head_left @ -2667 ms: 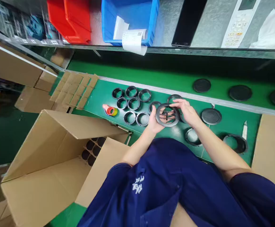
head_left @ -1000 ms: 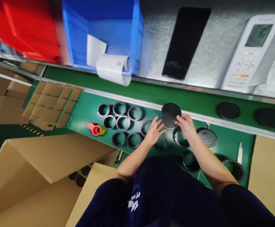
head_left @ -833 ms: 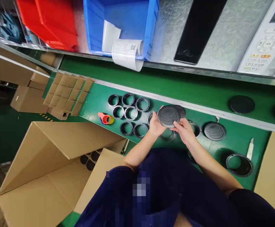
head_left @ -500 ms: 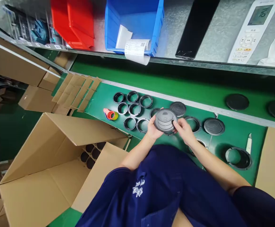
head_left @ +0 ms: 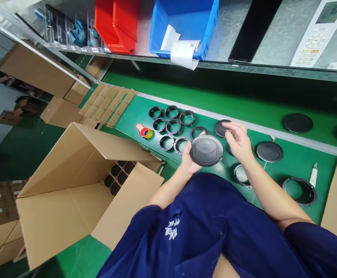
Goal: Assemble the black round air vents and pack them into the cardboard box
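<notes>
My left hand [head_left: 189,157] grips a round black cap [head_left: 206,150] by its lower left edge and holds it face up above the green bench [head_left: 272,170]. My right hand [head_left: 239,142] is apart from that cap, fingers curled, its fingertips reaching over a second black cap [head_left: 222,127] that lies on the bench. Whether they touch it I cannot tell. Several black rings [head_left: 172,125] lie in a cluster to the left of my hands. More rings [head_left: 240,174] lie under my right forearm.
An open cardboard box [head_left: 78,181] with a divider grid stands at my left. An orange tape roll [head_left: 143,131] lies by the rings. Another cap [head_left: 269,151], a large ring [head_left: 299,190] and a knife [head_left: 313,174] lie at right. Red [head_left: 114,23] and blue bins [head_left: 182,21] sit on the shelf.
My right hand has let go of the cap and moved up and right toward the cap on the bench. My left hand still holds the first cap, now alone.
</notes>
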Available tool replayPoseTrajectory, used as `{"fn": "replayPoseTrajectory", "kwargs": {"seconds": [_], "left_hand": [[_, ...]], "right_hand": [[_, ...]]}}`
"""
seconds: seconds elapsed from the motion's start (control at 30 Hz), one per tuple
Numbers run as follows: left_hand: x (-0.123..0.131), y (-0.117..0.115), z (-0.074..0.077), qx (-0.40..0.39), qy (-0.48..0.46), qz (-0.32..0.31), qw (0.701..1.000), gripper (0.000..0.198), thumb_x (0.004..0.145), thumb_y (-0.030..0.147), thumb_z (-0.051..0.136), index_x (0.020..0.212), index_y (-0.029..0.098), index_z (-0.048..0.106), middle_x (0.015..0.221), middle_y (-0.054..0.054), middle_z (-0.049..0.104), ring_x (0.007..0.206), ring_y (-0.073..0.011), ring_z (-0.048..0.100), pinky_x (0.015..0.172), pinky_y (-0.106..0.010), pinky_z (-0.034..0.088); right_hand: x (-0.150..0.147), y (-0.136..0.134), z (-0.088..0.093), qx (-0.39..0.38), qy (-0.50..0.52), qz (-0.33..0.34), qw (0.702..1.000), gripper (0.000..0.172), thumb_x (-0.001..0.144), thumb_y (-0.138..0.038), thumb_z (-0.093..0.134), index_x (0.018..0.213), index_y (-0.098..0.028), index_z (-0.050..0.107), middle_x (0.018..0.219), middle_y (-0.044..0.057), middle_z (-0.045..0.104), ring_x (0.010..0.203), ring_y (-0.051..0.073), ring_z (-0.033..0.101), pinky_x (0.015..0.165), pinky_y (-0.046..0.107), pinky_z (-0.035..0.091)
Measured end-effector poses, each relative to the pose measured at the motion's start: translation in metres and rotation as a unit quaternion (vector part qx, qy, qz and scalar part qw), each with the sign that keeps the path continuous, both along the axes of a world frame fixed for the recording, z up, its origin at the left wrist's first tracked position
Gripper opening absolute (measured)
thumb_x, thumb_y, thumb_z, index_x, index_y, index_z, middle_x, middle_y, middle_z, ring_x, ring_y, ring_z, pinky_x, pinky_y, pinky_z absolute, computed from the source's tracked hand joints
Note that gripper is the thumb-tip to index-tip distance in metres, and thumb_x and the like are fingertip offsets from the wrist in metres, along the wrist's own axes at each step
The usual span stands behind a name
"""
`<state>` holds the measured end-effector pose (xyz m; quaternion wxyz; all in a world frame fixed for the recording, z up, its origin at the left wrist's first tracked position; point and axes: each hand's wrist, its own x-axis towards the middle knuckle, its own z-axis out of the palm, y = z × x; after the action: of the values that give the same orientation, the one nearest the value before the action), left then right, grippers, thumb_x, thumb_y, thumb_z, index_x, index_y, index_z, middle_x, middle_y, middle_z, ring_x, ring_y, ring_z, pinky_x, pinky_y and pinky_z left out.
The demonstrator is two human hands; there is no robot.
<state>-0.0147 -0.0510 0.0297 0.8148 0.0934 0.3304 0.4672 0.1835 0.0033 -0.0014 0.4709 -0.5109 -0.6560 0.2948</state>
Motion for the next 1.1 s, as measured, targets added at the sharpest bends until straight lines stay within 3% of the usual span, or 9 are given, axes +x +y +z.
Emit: {"fn": "replayPoseTrajectory", "kwargs": {"seconds": [0.1, 0.2, 0.4, 0.53, 0.67, 0.8, 0.9, 1.0, 1.1], "left_hand": [[-0.002, -0.001, 0.004, 0.013, -0.004, 0.017, 1.000, 0.075, 0.095, 0.078, 0.032, 0.151, 0.031, 0.048, 0.144, -0.012, 0.061, 0.138, -0.0389, 0.053, 0.114, -0.072, 0.035], [-0.002, -0.003, 0.002, 0.037, -0.024, 0.013, 0.999, 0.075, 0.097, 0.077, 0.033, 0.152, 0.029, 0.048, 0.144, -0.013, 0.062, 0.139, -0.0385, 0.053, 0.115, -0.068, 0.037], [0.001, -0.002, -0.005, 0.029, -0.065, 0.012, 0.997, 0.072, 0.100, 0.072, 0.032, 0.151, 0.025, 0.050, 0.142, -0.015, 0.063, 0.138, -0.0389, 0.054, 0.114, -0.069, 0.038], [0.002, 0.004, -0.003, -0.016, -0.072, 0.001, 0.997, 0.078, 0.097, 0.077, 0.032, 0.152, 0.025, 0.048, 0.142, -0.018, 0.063, 0.135, -0.0401, 0.057, 0.111, -0.072, 0.039], [-0.001, 0.010, -0.007, -0.046, -0.074, -0.018, 0.996, 0.088, 0.094, 0.081, 0.031, 0.149, 0.015, 0.050, 0.138, -0.024, 0.064, 0.132, -0.0429, 0.058, 0.107, -0.074, 0.040], [0.001, 0.014, -0.023, -0.089, -0.042, 0.003, 0.995, 0.078, 0.098, 0.075, 0.031, 0.137, 0.014, 0.060, 0.132, -0.018, 0.069, 0.135, -0.0382, 0.056, 0.114, -0.063, 0.042], [0.013, 0.013, -0.036, -0.117, -0.009, -0.009, 0.993, 0.069, 0.100, 0.070, 0.036, 0.135, 0.016, 0.063, 0.136, -0.015, 0.068, 0.139, -0.0328, 0.054, 0.118, -0.050, 0.043], [0.029, 0.014, -0.048, -0.124, 0.002, -0.080, 0.989, 0.073, 0.098, 0.073, 0.038, 0.140, 0.017, 0.059, 0.140, -0.015, 0.065, 0.140, -0.0333, 0.053, 0.119, -0.050, 0.042], [0.037, 0.020, -0.057, -0.151, 0.042, -0.137, 0.978, 0.073, 0.098, 0.074, 0.034, 0.150, 0.026, 0.049, 0.144, -0.015, 0.061, 0.141, -0.0340, 0.052, 0.118, -0.059, 0.040]], "right_hand": [[-0.005, -0.022, 0.018, 0.058, -0.108, 0.103, 0.987, 0.040, 0.101, -0.050, 0.045, 0.120, -0.034, 0.077, 0.139, 0.009, 0.055, 0.134, 0.033, 0.045, 0.115, 0.062, 0.037], [-0.013, -0.027, 0.016, 0.068, -0.155, 0.137, 0.976, 0.044, 0.102, -0.051, 0.042, 0.116, -0.033, 0.079, 0.145, 0.008, 0.051, 0.139, 0.035, 0.037, 0.119, 0.063, 0.030], [-0.018, -0.020, 0.007, 0.004, -0.119, 0.148, 0.982, 0.061, 0.105, -0.059, 0.029, 0.107, -0.028, 0.081, 0.145, 0.008, 0.054, 0.140, 0.033, 0.038, 0.122, 0.060, 0.030], [-0.014, -0.021, 0.010, -0.054, -0.049, 0.112, 0.991, 0.068, 0.106, -0.061, 0.021, 0.114, -0.027, 0.079, 0.144, 0.007, 0.057, 0.137, 0.029, 0.046, 0.120, 0.055, 0.036], [-0.008, -0.021, 0.002, -0.072, -0.026, 0.075, 0.994, 0.070, 0.107, -0.057, 0.011, 0.128, -0.029, 0.072, 0.144, 0.007, 0.057, 0.136, 0.026, 0.049, 0.117, 0.053, 0.042], [-0.012, -0.032, -0.013, 0.001, -0.175, 0.167, 0.970, 0.067, 0.102, -0.067, 0.033, 0.144, -0.023, 0.061, 0.159, 0.013, 0.045, 0.149, 0.035, 0.035, 0.122, 0.062, 0.030], [-0.016, -0.044, -0.024, -0.019, -0.276, 0.239, 0.931, 0.085, 0.089, -0.072, 0.059, 0.156, -0.020, 0.047, 0.168, 0.018, 0.027, 0.155, 0.042, 0.019, 0.123, 0.067, 0.020], [-0.011, -0.047, -0.037, -0.091, -0.286, 0.238, 0.924, 0.108, 0.081, -0.072, 0.069, 0.167, -0.024, 0.024, 0.170, 0.019, 0.017, 0.154, 0.043, 0.019, 0.120, 0.062, 0.029], [0.010, -0.039, -0.058, -0.138, -0.298, 0.149, 0.933, 0.109, 0.079, -0.068, 0.071, 0.167, -0.026, 0.023, 0.164, 0.019, 0.026, 0.144, 0.042, 0.033, 0.116, 0.058, 0.035]]}}
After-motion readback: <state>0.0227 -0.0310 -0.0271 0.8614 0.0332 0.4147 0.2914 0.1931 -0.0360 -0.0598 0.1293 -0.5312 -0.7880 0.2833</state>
